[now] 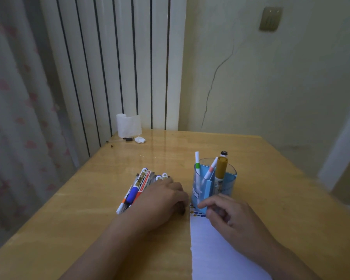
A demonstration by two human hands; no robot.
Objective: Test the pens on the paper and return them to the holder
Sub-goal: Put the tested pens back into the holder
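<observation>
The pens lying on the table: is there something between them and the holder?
Only the left hand, which rests on the pens. The table between it and the holder shows nothing else. Four pens already stand in the holder, but room remains.

Place: a room in a home, at a small table in a corner.
Table: a wooden table (251, 158) with a shiny yellow-brown top, pushed near the wall.
Curtain: a thin curtain (14, 118) with pink shapes hangs on the left.
Radiator: a tall white radiator (113, 63) with long dark gaps stands behind the table.
Wall: a pale wall (291, 77) with a long crack (212, 81) running down it.
Switch: a light switch (270, 19) sits high on the wall.
Small things: a roll of tissue (127, 126) and a crumpled white scrap (139, 139) lie at the far edge of the table.
Light: the room looks dim.
</observation>
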